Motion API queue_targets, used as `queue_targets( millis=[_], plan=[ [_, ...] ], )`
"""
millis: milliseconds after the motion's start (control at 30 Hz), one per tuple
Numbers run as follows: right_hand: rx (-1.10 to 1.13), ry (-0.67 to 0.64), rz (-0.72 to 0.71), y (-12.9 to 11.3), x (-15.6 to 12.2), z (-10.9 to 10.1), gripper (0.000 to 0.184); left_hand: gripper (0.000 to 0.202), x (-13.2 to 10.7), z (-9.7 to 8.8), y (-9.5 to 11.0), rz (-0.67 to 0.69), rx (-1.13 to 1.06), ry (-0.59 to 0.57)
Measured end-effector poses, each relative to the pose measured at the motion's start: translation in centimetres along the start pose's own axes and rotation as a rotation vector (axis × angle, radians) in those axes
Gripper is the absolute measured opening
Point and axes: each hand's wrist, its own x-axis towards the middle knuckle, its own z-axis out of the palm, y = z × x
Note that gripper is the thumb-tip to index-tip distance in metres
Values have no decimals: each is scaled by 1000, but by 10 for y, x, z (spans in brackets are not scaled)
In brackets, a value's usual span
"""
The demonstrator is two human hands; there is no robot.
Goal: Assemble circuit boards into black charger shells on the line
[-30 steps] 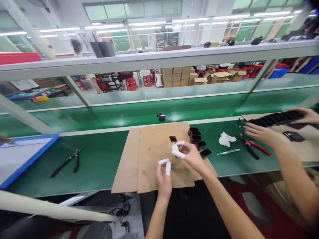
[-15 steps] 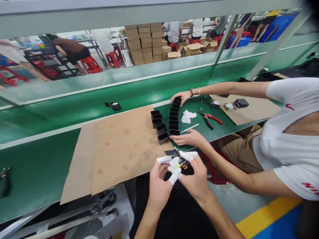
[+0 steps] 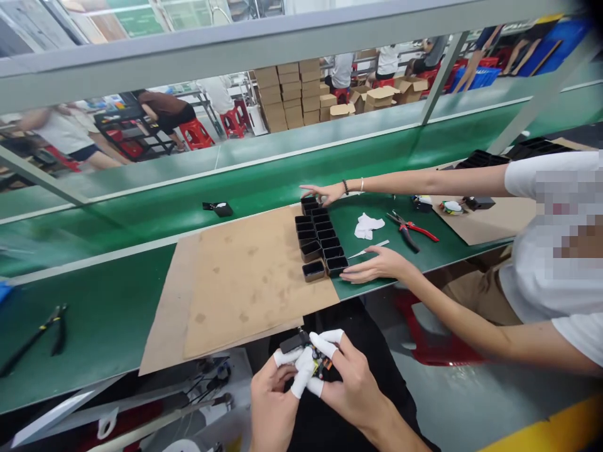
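Between my two hands, over my lap, is a small circuit board with coloured components and a black plastic piece at its left end. My left hand pinches it from the left, the thumb lying across the front. From the other side, my right hand grips it with fingers and thumb. White finger cots cover several fingertips on both hands and hide part of the board. Just beyond my hands is the near edge of the brown cardboard sheet on the green bench.
A co-worker's hands touch both ends of a row of open black cases, beside a second row. Pliers, a crumpled white cloth and a thin white strip lie rightward. Cutters lie far left; a black part lies behind the cardboard.
My hands have moved down and slightly left in view with the board still held. The co-worker has pushed the black cases left against the other row. The camera view has shifted.
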Motion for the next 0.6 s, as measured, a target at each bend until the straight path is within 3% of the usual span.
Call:
queue_targets(
  millis=[233,300,400,433,533,600],
  plan=[
    [12,22,-26,-2,15,-1,64,57,18,-3,16,-94,-136,-180],
    [36,-43,-29,0,20,-5,71,54,27,-5,21,-117,-159,-190],
    [97,-129,38,17,37,-17,82,49,49,-11,25,-85,-219,-95],
    [121,-92,89,28,46,-21,77,48,59,-12,25,-60,-244,-33],
    [214,184,283,73,89,-33,45,47,97,-7,28,49,-333,156],
    [314,259,359,107,126,-37,51,44,126,5,32,139,-432,240]
  ],
)
